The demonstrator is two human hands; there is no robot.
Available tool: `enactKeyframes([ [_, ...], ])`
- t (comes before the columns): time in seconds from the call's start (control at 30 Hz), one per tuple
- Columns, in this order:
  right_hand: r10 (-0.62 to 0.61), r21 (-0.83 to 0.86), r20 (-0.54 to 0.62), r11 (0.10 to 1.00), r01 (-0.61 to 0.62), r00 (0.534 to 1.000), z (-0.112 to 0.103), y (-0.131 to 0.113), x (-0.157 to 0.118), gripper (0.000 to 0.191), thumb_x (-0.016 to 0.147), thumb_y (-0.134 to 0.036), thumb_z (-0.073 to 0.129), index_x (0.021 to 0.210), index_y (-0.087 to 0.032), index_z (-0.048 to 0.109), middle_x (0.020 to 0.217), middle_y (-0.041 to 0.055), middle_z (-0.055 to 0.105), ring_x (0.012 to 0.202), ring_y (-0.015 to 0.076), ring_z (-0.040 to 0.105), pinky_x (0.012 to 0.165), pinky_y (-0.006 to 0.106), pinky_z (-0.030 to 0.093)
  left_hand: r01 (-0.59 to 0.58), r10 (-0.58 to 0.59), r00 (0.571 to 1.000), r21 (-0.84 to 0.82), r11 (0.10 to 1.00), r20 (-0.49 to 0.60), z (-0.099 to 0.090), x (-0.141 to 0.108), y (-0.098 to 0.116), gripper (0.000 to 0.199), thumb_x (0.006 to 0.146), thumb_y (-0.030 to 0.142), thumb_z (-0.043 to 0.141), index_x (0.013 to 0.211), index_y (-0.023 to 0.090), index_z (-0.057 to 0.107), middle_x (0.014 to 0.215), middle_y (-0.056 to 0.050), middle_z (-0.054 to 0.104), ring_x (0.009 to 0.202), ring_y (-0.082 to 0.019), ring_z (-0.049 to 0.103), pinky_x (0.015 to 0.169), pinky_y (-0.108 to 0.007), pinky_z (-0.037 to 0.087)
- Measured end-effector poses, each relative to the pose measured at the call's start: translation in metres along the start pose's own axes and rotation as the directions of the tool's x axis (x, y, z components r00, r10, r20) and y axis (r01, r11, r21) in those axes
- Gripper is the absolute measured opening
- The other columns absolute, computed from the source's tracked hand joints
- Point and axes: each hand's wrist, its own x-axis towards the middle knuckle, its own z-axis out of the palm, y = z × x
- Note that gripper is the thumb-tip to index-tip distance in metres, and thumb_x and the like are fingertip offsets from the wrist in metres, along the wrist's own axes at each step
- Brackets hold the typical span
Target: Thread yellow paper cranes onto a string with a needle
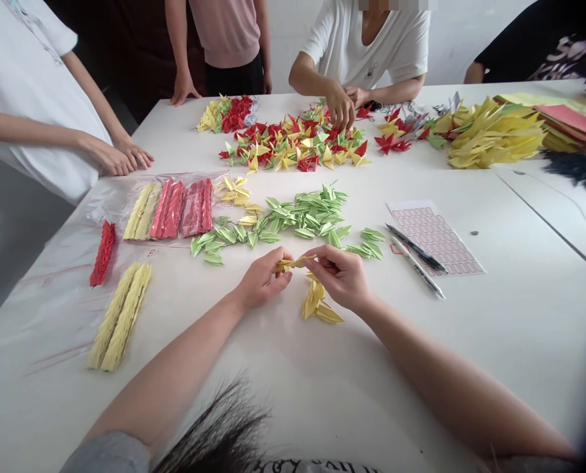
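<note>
Currently our left hand (262, 280) and right hand (339, 278) pinch a folded yellow paper crane (293, 263), beside loose yellow cranes (316, 302).

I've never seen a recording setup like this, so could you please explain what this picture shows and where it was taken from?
This picture comes from a camera worn on a person's head, looking forward and down, so no machine is involved. The bare arms at the bottom are that person's own: the left hand and right hand together pinch a yellow folded paper crane. On the white table lie loose green paper cranes, a mixed pile of red and yellow paper cranes, and a plastic bag holding rows of cranes. Other people stand around the far side; one co-worker's hand touches the pile.
</note>
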Motion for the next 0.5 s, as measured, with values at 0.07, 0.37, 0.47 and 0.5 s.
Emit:
enactKeyframes([
  [0.07, 0.022, 0.018, -0.030, 1.000, -0.022, 0.999, 0.000, 0.001, 0.000, 0.021, 0.093, -0.037, 0.059, 0.086, -0.019, 0.068, 0.055, -0.0070, 0.027, 0.049, 0.0089, 0.023, 0.048, 0.026, 0.023, 0.024, -0.024, 1.000, 0.007, 1.000, 0.009, 0.001, 0.000, 0.000, 0.021, 0.090, 0.040, 0.050, 0.096, 0.020, 0.052, 0.083, -0.001, 0.055, 0.069, -0.014, 0.047, 0.063, -0.027, 0.037],
  [0.37, 0.203, 0.076, 0.016, 0.976, -0.204, 0.979, -0.004, 0.001, 0.006, 0.030, 0.089, -0.045, 0.061, 0.080, -0.017, 0.060, 0.057, -0.0071, 0.027, 0.051, 0.0084, 0.025, 0.048, 0.026, 0.020, 0.072, -0.075, 0.997, 0.158, 0.985, 0.012, 0.000, 0.003, 0.009, 0.016, 0.082, 0.035, 0.047, 0.086, 0.019, 0.051, 0.071, 0.003, 0.053, 0.061, -0.012, 0.043, 0.062, -0.026, 0.034],
  [0.47, 0.255, 0.095, 0.054, 0.961, -0.259, 0.965, -0.005, 0.002, 0.008, 0.033, 0.088, -0.048, 0.061, 0.077, -0.018, 0.058, 0.056, -0.0071, 0.028, 0.051, 0.0083, 0.025, 0.048, 0.026, 0.019, 0.075, -0.080, 0.997, 0.221, 0.972, 0.014, 0.001, 0.003, 0.010, 0.014, 0.079, 0.032, 0.046, 0.081, 0.019, 0.050, 0.071, 0.003, 0.052, 0.061, -0.012, 0.042, 0.062, -0.026, 0.033],
  [0.5, 0.263, 0.100, 0.064, 0.958, -0.269, 0.963, -0.005, 0.003, 0.009, 0.033, 0.088, -0.049, 0.061, 0.076, -0.018, 0.057, 0.056, -0.0072, 0.028, 0.051, 0.0082, 0.024, 0.048, 0.026, 0.019, 0.070, -0.077, 0.997, 0.236, 0.969, 0.021, 0.001, 0.003, 0.011, 0.014, 0.079, 0.032, 0.046, 0.080, 0.019, 0.050, 0.070, 0.003, 0.051, 0.061, -0.012, 0.042, 0.061, -0.026, 0.032],
])
